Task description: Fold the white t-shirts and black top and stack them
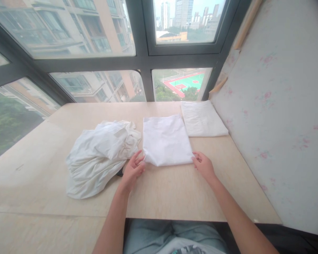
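A folded white cloth point(166, 141) lies flat in front of me, roughly square, with its near edge slightly raised at the left. My left hand point(134, 169) pinches its near left corner between thumb and fingers. At the near right corner, my right hand point(203, 165) grips the edge in the same way. Left of my left hand is a crumpled heap of off-white fabric point(98, 158), whose kind I cannot make out. Another folded white cloth point(204, 119) rests behind and to the right, close against the first one.
The pale wooden surface point(175, 197) ends at a front edge just before my lap. A small black object point(120, 172) shows partly under the heap. Dark-framed windows point(145, 63) stand behind, and a floral-papered wall point(275, 116) bounds the right side.
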`<action>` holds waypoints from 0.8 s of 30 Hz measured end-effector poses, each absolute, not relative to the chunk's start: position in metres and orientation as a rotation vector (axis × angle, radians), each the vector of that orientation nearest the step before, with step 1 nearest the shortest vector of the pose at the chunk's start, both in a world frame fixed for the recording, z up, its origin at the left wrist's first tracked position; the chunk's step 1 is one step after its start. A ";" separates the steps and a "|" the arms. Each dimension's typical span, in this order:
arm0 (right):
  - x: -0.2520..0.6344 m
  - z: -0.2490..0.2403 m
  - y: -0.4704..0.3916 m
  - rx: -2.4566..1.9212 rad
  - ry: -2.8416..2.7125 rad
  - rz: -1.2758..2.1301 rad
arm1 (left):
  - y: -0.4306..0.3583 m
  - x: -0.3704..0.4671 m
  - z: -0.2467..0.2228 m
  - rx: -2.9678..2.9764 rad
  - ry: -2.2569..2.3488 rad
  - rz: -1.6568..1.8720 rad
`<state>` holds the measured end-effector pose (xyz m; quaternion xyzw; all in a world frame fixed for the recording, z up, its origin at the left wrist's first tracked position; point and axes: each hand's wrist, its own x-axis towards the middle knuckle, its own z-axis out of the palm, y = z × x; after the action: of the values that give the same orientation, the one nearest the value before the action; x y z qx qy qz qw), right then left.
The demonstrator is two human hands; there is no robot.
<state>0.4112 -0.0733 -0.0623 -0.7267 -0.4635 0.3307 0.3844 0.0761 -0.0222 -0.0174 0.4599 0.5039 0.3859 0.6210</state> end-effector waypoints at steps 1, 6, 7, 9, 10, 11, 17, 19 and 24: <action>0.411 -0.062 -0.073 -1.870 -1.204 0.802 | -0.021 0.076 -0.016 1.058 1.107 0.857; 0.411 -0.062 -0.075 -1.891 -1.239 0.764 | -0.009 0.076 -0.020 1.281 1.145 0.720; 0.411 -0.063 -0.075 -1.894 -1.235 0.774 | -0.007 0.075 -0.022 1.323 1.175 0.720; 0.412 -0.063 -0.075 -1.900 -1.227 0.786 | -0.004 0.073 -0.026 1.375 1.218 0.743; 0.412 -0.064 -0.075 -1.904 -1.224 0.786 | -0.003 0.071 -0.028 1.383 1.233 0.762; 0.412 -0.065 -0.075 -1.906 -1.220 0.786 | -0.003 0.070 -0.030 1.382 1.244 0.778; 0.413 -0.068 -0.075 -1.911 -1.211 0.779 | -0.009 0.066 -0.025 1.296 1.246 0.822; 0.413 -0.068 -0.075 -1.914 -1.212 0.772 | -0.012 0.067 -0.021 1.248 1.236 0.818; 0.412 -0.066 -0.076 -1.904 -1.195 0.782 | -0.018 0.068 -0.017 1.158 1.262 0.803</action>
<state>0.4124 -0.0759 -0.0662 -0.7427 -0.4661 0.3050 0.3718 0.0683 -0.0182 -0.0165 0.4964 0.5410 0.3443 0.5851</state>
